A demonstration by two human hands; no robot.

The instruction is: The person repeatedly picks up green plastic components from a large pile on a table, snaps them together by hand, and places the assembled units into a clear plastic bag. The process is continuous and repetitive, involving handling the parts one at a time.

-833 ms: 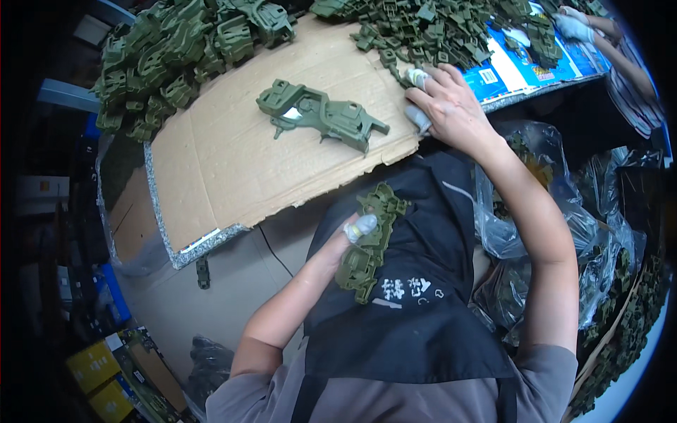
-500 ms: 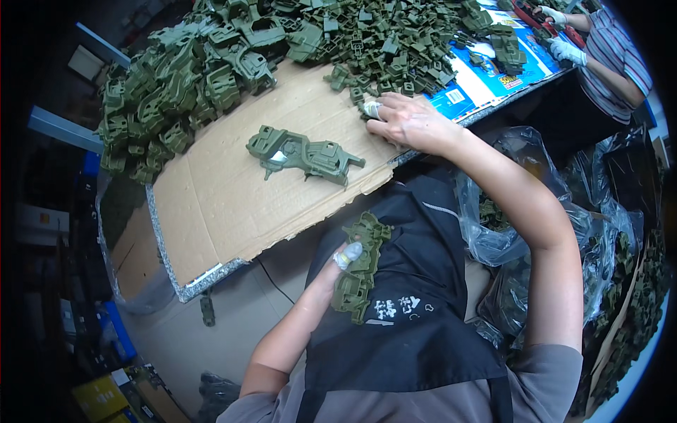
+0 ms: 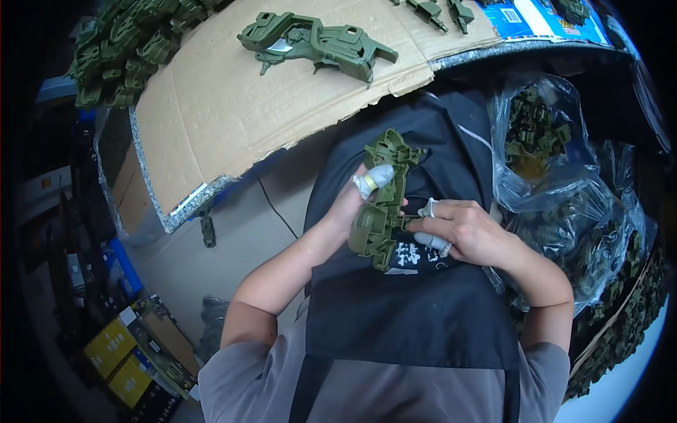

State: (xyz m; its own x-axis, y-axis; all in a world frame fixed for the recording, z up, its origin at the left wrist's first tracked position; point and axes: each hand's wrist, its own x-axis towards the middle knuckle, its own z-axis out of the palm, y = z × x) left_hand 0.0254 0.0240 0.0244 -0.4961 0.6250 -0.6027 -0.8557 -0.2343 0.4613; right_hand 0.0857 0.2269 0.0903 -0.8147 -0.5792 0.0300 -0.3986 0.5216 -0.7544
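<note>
In front of my apron, my left hand [image 3: 361, 194] grips a long olive-green plastic toy vehicle body [image 3: 376, 229], its thumb in a pale finger cover with a yellow band lying across the middle. My right hand [image 3: 455, 229], with pale covers on some fingers, is closed at the right side of that body. Its fingertips meet the body's edge; whatever they pinch is too small and hidden to make out. A second green vehicle body [image 3: 317, 46] lies on the cardboard sheet [image 3: 233, 113] over the table.
Green parts are heaped [image 3: 134, 49] at the far left. A few small green pieces [image 3: 441, 14] lie near the blue printed sheet [image 3: 511, 20]. Clear plastic bags [image 3: 536, 190] of green parts stand at my right. The table's edge [image 3: 296, 137] runs just beyond my hands.
My right hand has come back from the small-parts pile on the table to the vehicle body in my left hand. The view has tilted down toward my lap.
</note>
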